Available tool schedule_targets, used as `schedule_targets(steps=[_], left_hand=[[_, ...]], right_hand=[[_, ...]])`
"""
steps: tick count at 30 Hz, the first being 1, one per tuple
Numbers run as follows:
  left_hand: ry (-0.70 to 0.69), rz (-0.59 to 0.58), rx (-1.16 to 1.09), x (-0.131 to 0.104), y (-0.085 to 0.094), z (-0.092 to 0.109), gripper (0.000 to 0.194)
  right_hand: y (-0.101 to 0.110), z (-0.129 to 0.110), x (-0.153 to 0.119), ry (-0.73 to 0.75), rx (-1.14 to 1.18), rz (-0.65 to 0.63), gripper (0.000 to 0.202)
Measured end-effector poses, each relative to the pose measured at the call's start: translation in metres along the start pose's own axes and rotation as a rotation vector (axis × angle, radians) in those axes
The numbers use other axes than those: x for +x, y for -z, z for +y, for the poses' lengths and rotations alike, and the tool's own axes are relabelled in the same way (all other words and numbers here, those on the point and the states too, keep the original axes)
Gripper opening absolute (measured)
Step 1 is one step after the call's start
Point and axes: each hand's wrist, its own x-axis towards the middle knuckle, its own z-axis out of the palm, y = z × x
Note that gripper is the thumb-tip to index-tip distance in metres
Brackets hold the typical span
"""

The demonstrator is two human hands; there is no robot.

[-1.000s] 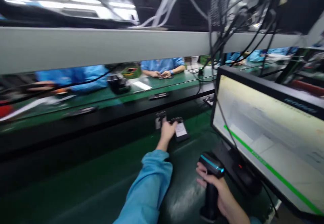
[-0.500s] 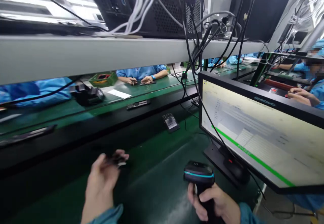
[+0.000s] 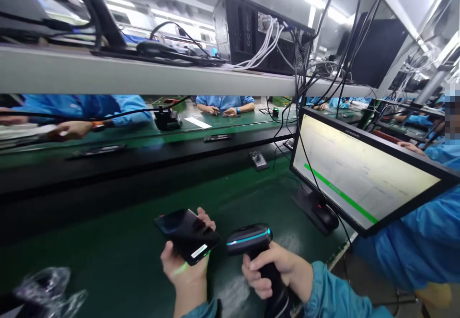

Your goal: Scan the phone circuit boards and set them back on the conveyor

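Observation:
A dark, glossy phone-like device (image 3: 187, 234) with a small white label near its lower edge lies in my left hand (image 3: 190, 270), fingers and thumb around its sides. Green light falls on my palm and the device's edge. My right hand (image 3: 280, 265) is wrapped round the handle of a black barcode scanner (image 3: 249, 240) with a lit blue strip. The scanner's head is just right of the device, apart from it. Behind them, a monitor (image 3: 359, 179) shows a green bar reading PASS.
A small device (image 3: 258, 160) lies on the green bench (image 3: 136, 241). Clear plastic wrapping (image 3: 46, 289) is at lower left. Cables hang from the shelf (image 3: 143, 80) beside the monitor. Across the bench are other people's hands (image 3: 74, 130); a blue sleeve is at right.
My left hand has moved right and turned, so the device now shows its broad glossy face. The scanner has shifted left, close to it. The view has swung left, bringing the plastic wrapping in.

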Motion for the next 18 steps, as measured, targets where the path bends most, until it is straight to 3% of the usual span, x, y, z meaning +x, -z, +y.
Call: schedule_targets(steps=[3,9,14,18], left_hand=[[0.051,0.011,-0.237,-0.008,0.001,0.002,0.062],[0.075,-0.094,-0.480,-0.014,0.001,0.017,0.076],[0.039,-0.101,-0.285,-0.018,0.009,0.025,0.076],[0.066,0.086,0.098,-0.010,0.029,0.012,0.072]], right_hand=[[-0.004,0.005,-0.009,-0.005,-0.023,0.040,0.012],[-0.016,0.008,-0.015,0.006,-0.063,0.058,0.017],[-0.025,0.012,-0.010,-0.023,-0.134,0.130,0.026],[-0.033,0.012,0.001,-0.025,-0.569,0.279,0.032]])
